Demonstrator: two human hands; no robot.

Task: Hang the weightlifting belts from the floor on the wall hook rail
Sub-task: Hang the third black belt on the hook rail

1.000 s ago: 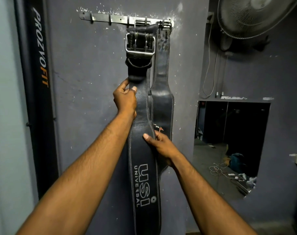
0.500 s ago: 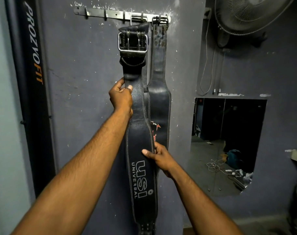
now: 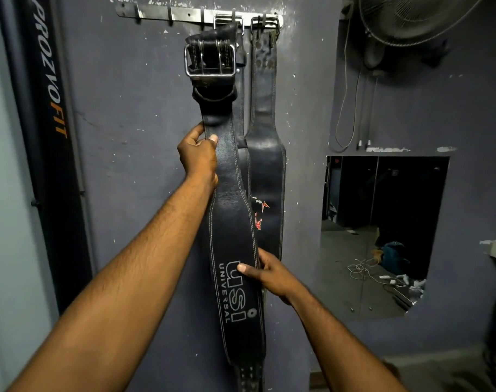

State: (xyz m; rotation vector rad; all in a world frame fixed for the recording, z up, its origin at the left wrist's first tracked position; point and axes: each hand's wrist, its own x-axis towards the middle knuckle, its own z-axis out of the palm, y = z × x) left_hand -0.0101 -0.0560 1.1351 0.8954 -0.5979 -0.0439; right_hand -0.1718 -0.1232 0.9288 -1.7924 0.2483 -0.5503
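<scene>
The USI Universal belt (image 3: 235, 250) hangs flat against the wall just below the hook rail (image 3: 190, 16), its steel buckle (image 3: 210, 61) directly under the rail's right half and its folded top edge touching one of the hooks there — whether it is truly caught on that hook cannot be told. A second, older belt (image 3: 265, 131) hangs from the rail's right end, just beside and partly behind the first.

The left hand (image 3: 198, 157) has its grip closed around the belt's narrow strap well below the rail, thumb on the front face. The right hand (image 3: 269, 274) has slid lower over the last second, from the belt's waist down to the printed logo, and now pinches the right edge of the wide section, fingers wrapped behind.

That downward slide reads as smoothing and straightening rather than lifting — the hanging seems essentially done for this belt. The floor shows only in the reflection of the mirror (image 3: 382, 236) to the lower right of the rail, so any remaining belts cannot be counted.
</scene>
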